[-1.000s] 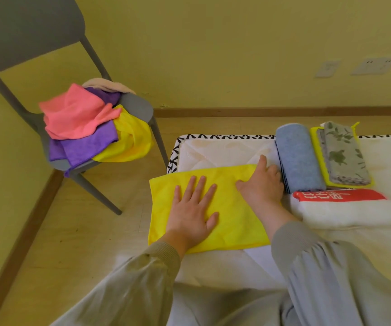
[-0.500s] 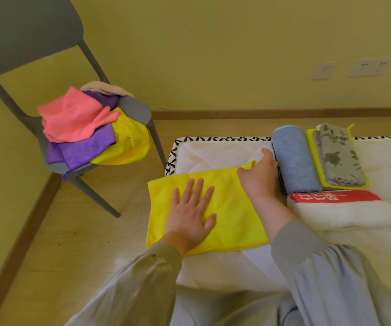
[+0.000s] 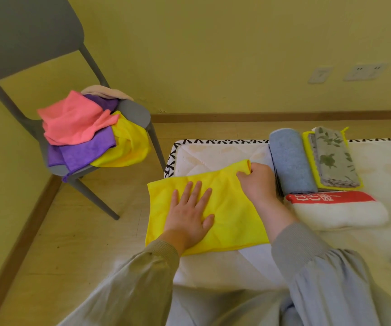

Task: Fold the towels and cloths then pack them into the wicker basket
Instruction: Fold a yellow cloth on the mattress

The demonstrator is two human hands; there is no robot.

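On the white quilted mat (image 3: 213, 156), seen from the head camera, a yellow cloth (image 3: 234, 208) is lying spread out near the left edge. The left hand (image 3: 189, 215) is pressing flat on the cloth's left half, its fingers (image 3: 198, 191) straight and slightly spread. The right hand (image 3: 258, 182) is pinching the cloth's far right corner between thumb and curled fingers, and that corner is lifting a little off the mat. Just to the right, a rolled blue towel (image 3: 291, 163) is lying beside a folded leaf-print cloth (image 3: 333, 158), with a folded white towel (image 3: 338, 212) bearing a red band in front of them. Off to the left, a grey chair (image 3: 133, 111) is holding a loose pile of pink, purple and yellow cloths (image 3: 79, 128).
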